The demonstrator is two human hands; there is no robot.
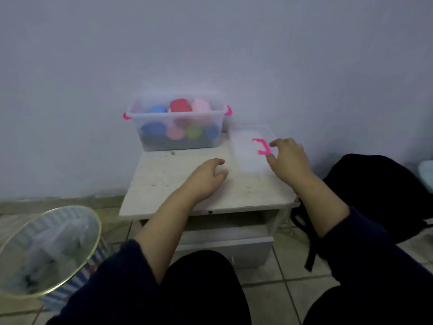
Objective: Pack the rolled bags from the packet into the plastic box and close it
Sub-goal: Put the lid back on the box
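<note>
A clear plastic box (140, 127) with pink clips stands open at the back of a small white table (168, 193), against the wall. Inside it lie several rolled bags (180, 105) in red, pink, blue and green. The box's clear lid (246, 148) with a pink handle (261, 146) lies flat on the table to the box's right. My right hand (288, 160) hovers at the lid's right edge, fingers apart beside the pink handle. My left hand (208, 174) rests over the table middle, just left of the lid, fingers loosely spread, holding nothing.
A waste bin (14, 242) with a clear liner stands on the tiled floor at the lower left. A black backpack (375, 184) sits on the floor right of the table. The table's drawer (222, 245) below is partly pulled out.
</note>
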